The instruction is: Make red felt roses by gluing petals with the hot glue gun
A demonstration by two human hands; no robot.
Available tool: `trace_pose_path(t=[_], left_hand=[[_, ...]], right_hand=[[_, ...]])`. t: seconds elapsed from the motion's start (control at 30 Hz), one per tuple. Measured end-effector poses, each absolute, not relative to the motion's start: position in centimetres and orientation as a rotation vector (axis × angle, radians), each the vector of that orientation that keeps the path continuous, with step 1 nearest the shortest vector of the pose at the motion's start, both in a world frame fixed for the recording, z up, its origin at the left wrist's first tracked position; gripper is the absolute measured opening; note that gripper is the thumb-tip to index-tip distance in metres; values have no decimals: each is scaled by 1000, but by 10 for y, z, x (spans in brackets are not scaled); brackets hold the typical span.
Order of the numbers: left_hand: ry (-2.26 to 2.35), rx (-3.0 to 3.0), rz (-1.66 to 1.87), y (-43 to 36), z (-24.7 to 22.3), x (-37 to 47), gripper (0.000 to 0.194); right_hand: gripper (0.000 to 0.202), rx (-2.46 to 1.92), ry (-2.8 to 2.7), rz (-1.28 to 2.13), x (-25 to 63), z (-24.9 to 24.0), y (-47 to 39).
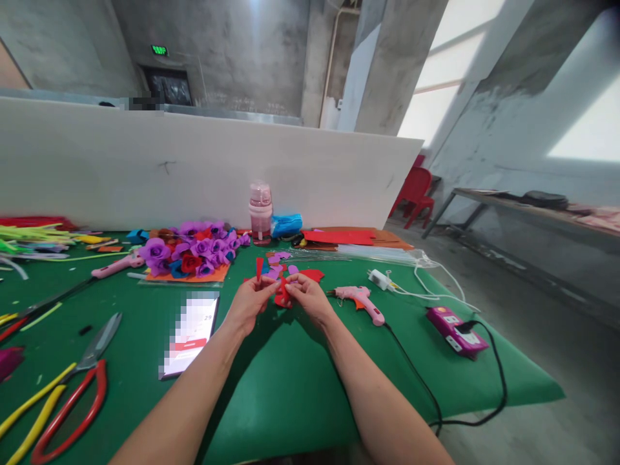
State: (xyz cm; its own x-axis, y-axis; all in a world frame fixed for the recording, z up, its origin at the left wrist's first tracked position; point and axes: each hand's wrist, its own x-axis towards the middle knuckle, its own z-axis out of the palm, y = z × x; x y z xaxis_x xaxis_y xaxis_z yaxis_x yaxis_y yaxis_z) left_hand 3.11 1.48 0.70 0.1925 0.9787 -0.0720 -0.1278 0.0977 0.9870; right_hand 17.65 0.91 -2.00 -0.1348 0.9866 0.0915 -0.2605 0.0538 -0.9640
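Note:
My left hand (249, 302) and my right hand (310, 298) meet over the green table, fingertips pinched on a small red paper piece (282, 298) between them. Its exact shape is partly covered by the fingers. A narrow red strip (259, 267) sticks up at my left hand; whether it is held there I cannot tell. Just beyond the hands lie purple paper petals (274, 271) and a flat red paper piece (314, 275). To the right of my right hand rests a pink glue gun (361, 302) on its side.
Purple, red and blue paper roses (198, 248) are heaped at back left, near a pink bottle (261, 216). A phone (191, 336), scissors (90, 361), pliers-like tools (17, 320), a second glue gun (119, 265), a charger (380, 279) and a purple power strip (455, 330) lie around.

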Motion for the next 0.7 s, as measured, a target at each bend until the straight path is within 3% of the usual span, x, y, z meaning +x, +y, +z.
trace_pose_path(t=[0.37, 0.7], left_hand=[[1075, 1098, 1052, 12, 14, 34, 34], [1084, 1127, 1058, 14, 6, 33, 24]], right_hand=[[31, -968, -1145, 1297, 175, -22, 11], [32, -983, -1151, 1325, 174, -22, 10]])
